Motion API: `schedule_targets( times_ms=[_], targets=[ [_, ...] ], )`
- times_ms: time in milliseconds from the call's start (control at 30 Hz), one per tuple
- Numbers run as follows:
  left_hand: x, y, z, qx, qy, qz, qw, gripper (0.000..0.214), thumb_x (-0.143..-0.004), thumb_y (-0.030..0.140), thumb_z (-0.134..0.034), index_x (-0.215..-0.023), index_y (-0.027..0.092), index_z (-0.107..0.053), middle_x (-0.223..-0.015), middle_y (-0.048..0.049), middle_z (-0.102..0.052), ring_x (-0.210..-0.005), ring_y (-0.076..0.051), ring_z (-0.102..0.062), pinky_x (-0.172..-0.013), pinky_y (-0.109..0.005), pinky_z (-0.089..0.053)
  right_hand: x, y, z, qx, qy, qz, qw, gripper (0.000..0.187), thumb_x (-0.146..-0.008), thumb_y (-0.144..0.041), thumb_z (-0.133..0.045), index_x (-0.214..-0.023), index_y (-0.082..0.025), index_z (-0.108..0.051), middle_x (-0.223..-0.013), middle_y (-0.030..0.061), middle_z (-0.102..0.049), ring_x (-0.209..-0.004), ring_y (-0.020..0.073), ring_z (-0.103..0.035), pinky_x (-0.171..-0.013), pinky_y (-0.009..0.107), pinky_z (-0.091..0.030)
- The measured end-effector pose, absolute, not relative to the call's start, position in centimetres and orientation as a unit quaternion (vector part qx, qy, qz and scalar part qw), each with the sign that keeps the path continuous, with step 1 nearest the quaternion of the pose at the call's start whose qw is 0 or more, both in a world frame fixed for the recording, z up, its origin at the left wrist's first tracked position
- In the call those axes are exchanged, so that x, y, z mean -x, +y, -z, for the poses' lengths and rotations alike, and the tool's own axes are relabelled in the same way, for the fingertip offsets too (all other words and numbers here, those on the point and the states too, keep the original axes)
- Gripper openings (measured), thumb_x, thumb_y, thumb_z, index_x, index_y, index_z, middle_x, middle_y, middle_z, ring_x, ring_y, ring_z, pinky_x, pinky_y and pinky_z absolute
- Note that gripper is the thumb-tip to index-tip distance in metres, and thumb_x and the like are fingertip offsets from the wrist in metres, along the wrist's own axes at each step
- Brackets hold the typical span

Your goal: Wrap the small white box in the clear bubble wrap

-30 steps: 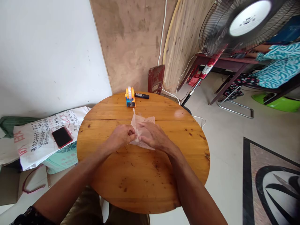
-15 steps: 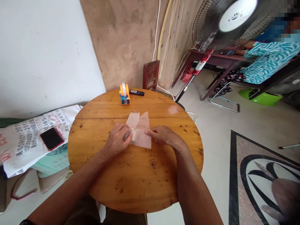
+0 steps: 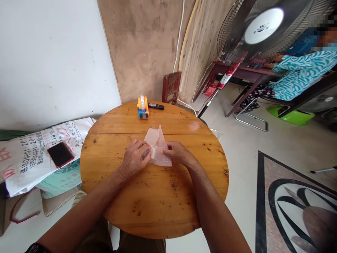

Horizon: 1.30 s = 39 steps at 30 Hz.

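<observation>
Got some translucent plastic wrap (image 3: 160,159) on the wooden tabletop (image 3: 158,211), nearer than the orange-and-blue tape dispenser (image 3: 143,109) and a bit to its right. Gripping the wrap's left side with the left hand (image 3: 135,155), fingers curled in tight. Can't make out the small greyish bit (image 3: 145,153) by the left thumb, too blurry. Pinching the opposite side with the right hand (image 3: 178,151), thumb and fingers pretty narrow too. Also seeing a black handheld gadget (image 3: 156,106) just right of the dispenser, a red chair back (image 3: 171,86) behind it to the right, plus, well off to its left, a red-cased phone (image 3: 60,154) on a white printed sack (image 3: 34,154).
</observation>
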<state>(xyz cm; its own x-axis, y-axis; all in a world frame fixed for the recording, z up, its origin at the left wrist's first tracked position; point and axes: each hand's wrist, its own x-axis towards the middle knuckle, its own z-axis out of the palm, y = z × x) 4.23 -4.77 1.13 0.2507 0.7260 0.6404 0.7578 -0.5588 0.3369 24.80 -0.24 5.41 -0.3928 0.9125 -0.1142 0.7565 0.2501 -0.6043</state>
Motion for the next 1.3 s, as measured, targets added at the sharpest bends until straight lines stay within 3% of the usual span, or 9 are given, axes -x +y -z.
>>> schedule_targets(
  times_ms=[200, 533, 667, 800, 900, 1000, 1100, 1300],
  targets=[
    [-4.3, -4.9, -1.8, 0.794, -0.470, 0.385, 0.026, 0.013, -0.086, 0.016, -0.056, -0.082, 0.018, -0.067, -0.090, -0.0065, -0.070, -0.082, -0.020, -0.053, -0.079, -0.033, -0.044, -23.6, -0.4, -4.9, 0.559, -0.746, -0.274, 0.236, 0.010, -0.065, -0.024, -0.053, -0.063, -0.021, -0.044, -0.058, -0.0053, -0.047, -0.055, 0.0099, -0.040, -0.050, 0.021, -0.026],
    [-4.4, -4.9, -1.3, 0.783, -0.496, 0.374, -0.032, 0.013, -0.085, 0.018, -0.055, -0.088, 0.021, -0.067, -0.098, -0.0064, -0.069, -0.093, -0.020, -0.062, -0.081, -0.030, -0.048, -21.1, -1.6, -4.5, 0.472, -0.585, -0.547, 0.369, 0.024, -0.070, -0.036, -0.065, -0.080, -0.022, -0.049, -0.052, -0.0077, -0.056, -0.041, 0.0105, -0.051, -0.041, 0.022, -0.043],
    [-4.4, -4.9, -1.3, 0.769, -0.502, 0.385, -0.091, 0.014, -0.084, 0.019, -0.053, -0.089, 0.020, -0.066, -0.097, -0.0075, -0.067, -0.090, -0.019, -0.062, -0.079, -0.029, -0.049, -20.9, -1.9, -5.0, 0.445, -0.532, -0.616, 0.372, 0.030, -0.073, -0.032, -0.068, -0.095, -0.020, -0.051, -0.061, -0.0041, -0.066, -0.045, 0.0110, -0.060, -0.042, 0.021, -0.049],
    [-4.1, -4.9, -1.4, 0.742, -0.502, 0.409, -0.176, 0.014, -0.077, 0.014, -0.052, -0.087, 0.017, -0.062, -0.087, -0.0054, -0.062, -0.072, -0.015, -0.056, -0.066, -0.027, -0.045, -21.3, -2.3, -5.9, 0.418, -0.514, -0.655, 0.363, 0.035, -0.077, -0.024, -0.066, -0.109, -0.018, -0.052, -0.080, 0.0019, -0.073, -0.056, 0.0121, -0.068, -0.050, 0.023, -0.055],
    [-3.8, -5.1, -1.6, 0.688, -0.500, 0.444, -0.283, 0.027, -0.078, 0.018, -0.053, -0.104, 0.016, -0.060, -0.073, 0.0005, -0.055, -0.062, -0.013, -0.050, -0.060, -0.025, -0.041, -21.5, -2.4, -6.1, 0.408, -0.518, -0.665, 0.351, 0.039, -0.077, -0.021, -0.065, -0.113, -0.018, -0.051, -0.084, 0.0031, -0.074, -0.059, 0.0132, -0.069, -0.053, 0.026, -0.057],
    [-3.7, -5.3, -1.9, 0.648, -0.488, 0.464, -0.356, 0.037, -0.081, 0.028, -0.056, -0.116, 0.015, -0.056, -0.074, 0.0012, -0.054, -0.063, -0.013, -0.050, -0.060, -0.025, -0.041, -21.6, -2.3, -5.9, 0.406, -0.526, -0.666, 0.339, 0.046, -0.076, -0.019, -0.062, -0.120, -0.017, -0.048, -0.091, 0.0059, -0.075, -0.061, 0.0136, -0.069, -0.054, 0.026, -0.055],
    [-4.0, -5.3, -2.1, 0.640, -0.519, 0.453, -0.342, 0.042, -0.079, 0.036, -0.064, -0.114, 0.015, -0.058, -0.072, 0.0018, -0.054, -0.063, -0.013, -0.049, -0.061, -0.026, -0.040, -21.7, -2.3, -5.8, 0.410, -0.558, -0.641, 0.331, 0.056, -0.073, -0.016, -0.056, -0.128, -0.016, -0.046, -0.099, 0.0085, -0.075, -0.055, 0.0115, -0.066, -0.049, 0.023, -0.049],
    [-4.5, -5.2, -1.7, 0.654, -0.522, 0.454, -0.305, 0.040, -0.073, 0.018, -0.056, -0.113, 0.015, -0.056, -0.078, 0.0008, -0.056, -0.061, -0.011, -0.047, -0.059, -0.025, -0.040, -21.5, -2.1, -5.3, 0.407, -0.601, -0.610, 0.317, 0.068, -0.071, -0.012, -0.046, -0.138, -0.018, -0.037, -0.105, 0.0063, -0.073, -0.043, 0.0068, -0.059, -0.041, 0.020, -0.040]
  ],
)
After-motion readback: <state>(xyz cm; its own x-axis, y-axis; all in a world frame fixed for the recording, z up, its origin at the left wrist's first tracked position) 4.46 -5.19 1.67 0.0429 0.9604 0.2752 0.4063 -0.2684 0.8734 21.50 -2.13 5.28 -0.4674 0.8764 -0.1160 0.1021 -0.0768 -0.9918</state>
